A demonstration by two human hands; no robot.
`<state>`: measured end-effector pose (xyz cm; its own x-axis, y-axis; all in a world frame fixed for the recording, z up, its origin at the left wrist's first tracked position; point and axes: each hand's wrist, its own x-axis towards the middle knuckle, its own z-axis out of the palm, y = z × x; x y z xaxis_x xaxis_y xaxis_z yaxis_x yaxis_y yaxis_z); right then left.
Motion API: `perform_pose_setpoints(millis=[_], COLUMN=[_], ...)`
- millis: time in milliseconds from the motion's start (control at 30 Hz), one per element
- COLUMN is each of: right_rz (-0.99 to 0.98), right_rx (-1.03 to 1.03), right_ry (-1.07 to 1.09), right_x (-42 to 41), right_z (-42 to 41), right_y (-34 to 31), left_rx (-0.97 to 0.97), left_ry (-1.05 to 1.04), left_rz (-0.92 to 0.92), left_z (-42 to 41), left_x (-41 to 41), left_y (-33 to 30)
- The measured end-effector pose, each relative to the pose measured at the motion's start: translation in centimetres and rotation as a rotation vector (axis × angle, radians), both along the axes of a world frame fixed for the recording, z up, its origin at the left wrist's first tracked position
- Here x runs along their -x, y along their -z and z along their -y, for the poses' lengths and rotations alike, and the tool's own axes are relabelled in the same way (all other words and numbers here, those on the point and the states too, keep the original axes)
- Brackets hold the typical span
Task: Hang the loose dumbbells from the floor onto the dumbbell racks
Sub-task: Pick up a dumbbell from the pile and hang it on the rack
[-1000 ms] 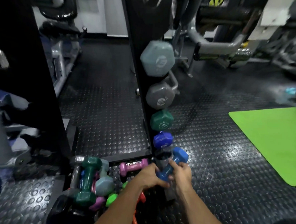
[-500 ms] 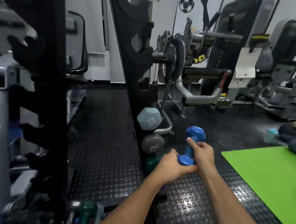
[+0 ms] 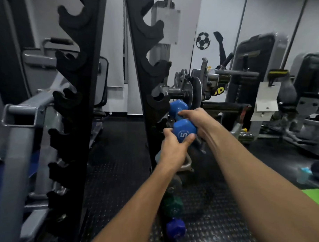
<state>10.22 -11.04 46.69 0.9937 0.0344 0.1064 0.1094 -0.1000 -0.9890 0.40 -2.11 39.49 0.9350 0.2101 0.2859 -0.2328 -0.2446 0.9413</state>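
A blue dumbbell (image 3: 184, 131) marked 5 is up in the air beside the right black rack post (image 3: 140, 70). My left hand (image 3: 174, 149) grips its near head from below. My right hand (image 3: 196, 119) holds its handle from the right. Its far head sits close to an empty hook on the post; I cannot tell if it touches. Lower on the same post hang a green dumbbell (image 3: 173, 206) and a dark blue dumbbell (image 3: 176, 229). A second black rack post (image 3: 76, 105) with empty hooks stands to the left.
A grey machine frame (image 3: 23, 114) stands at the left. Weight machines (image 3: 253, 85) fill the right background. A green mat (image 3: 318, 196) lies on the studded rubber floor (image 3: 117, 176) at the right edge, next to a light blue bottle (image 3: 304, 175).
Both hands have lifted the blue dumbbell from near the floor up to mid height on the rack post. The view has tilted upward, so the floor pile is out of sight.
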Motion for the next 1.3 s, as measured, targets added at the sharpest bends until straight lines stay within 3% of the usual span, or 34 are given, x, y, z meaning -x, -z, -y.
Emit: perform_pose_setpoints(millis=[167,300,500,833,1100,1200,1300], right_rz=[-0.003,0.029,-0.009,-0.066,0.026,-0.051,-0.031], right_rx=[0.070,0.202,0.305,0.076,0.293,0.240,0.193], right_ry=[0.027,0.045,-0.073,0.020,0.003,-0.162,-0.173], right_x=[-2.7,-3.6,-4.2,-4.9,-4.8,-4.9,-5.2], right_z=[-2.9,-3.0,-1.9,-3.0,-4.5,-3.3,-3.0], right_y=[0.3,0.4,-0.7,0.4,-0.7,0.5,1.4], left_rx=[-0.087,-0.089,-0.119,-0.100,0.061,-0.053,-0.160], left_ry=[-0.279,-0.346,-0.348,-0.298,-0.310,-0.399,-0.440], left_rz=[0.078,0.064,0.073,0.155,0.056,0.087,0.208], left_z=[-2.2,-3.3,-4.0,-3.2,-4.2,-4.4,-4.0], left_x=[0.3,0.1,-0.3,-1.8,-2.1,-1.8,-1.7], left_y=[-0.5,-0.3,-0.1,-1.7,0.1,0.3,0.2])
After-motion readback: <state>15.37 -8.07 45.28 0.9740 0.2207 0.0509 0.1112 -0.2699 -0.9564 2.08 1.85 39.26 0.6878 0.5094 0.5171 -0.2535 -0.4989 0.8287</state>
